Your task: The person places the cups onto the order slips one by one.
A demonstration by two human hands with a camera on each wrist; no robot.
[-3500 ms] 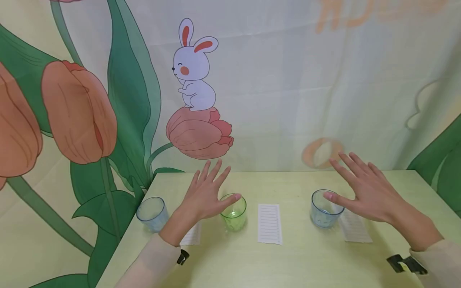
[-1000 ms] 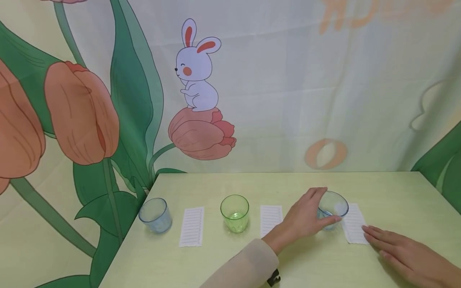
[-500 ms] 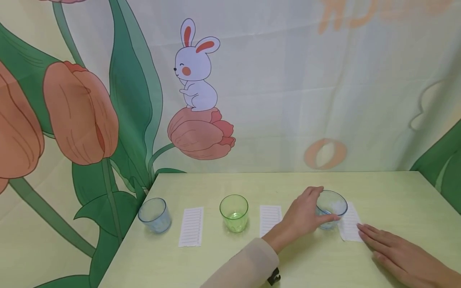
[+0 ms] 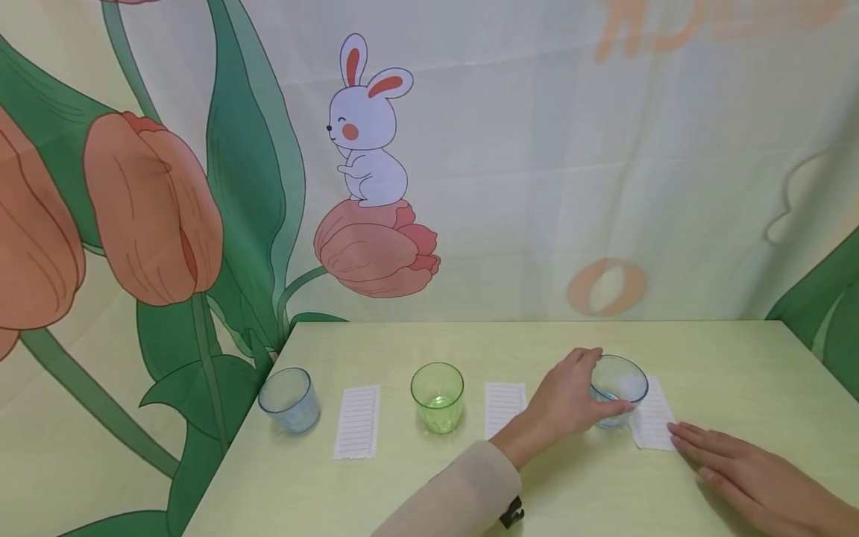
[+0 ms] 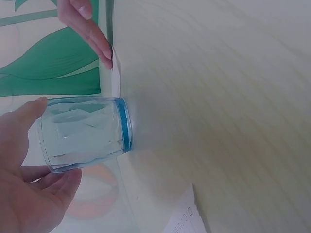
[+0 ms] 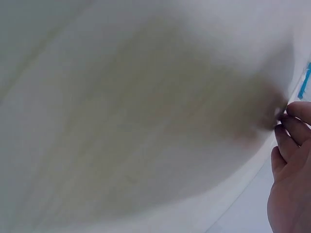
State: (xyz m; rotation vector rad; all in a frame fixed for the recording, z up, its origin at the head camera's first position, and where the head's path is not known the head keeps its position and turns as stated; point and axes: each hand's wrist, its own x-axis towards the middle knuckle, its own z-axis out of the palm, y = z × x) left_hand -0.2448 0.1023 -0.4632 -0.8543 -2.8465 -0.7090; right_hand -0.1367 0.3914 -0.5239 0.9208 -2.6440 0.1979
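Gripping blue glass [image 4: 620,382] with left fingers [image 4: 582,361]; right fingers [image 4: 705,440] straight, touching paper slip [image 4: 652,424], its print illegible.

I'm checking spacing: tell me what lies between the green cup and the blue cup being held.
The head view shows a partly hidden lined paper slip, then the left hand gripping the blue cup.

So the spread-out hovering's over: left grip [image 4: 567,401] now holds the right-hand blue glass [image 4: 621,382] near its rim, right grip [image 4: 750,471] is down touching the rightmost paper strip [image 4: 654,419], and that strip's scooted a bit closer to the glass.
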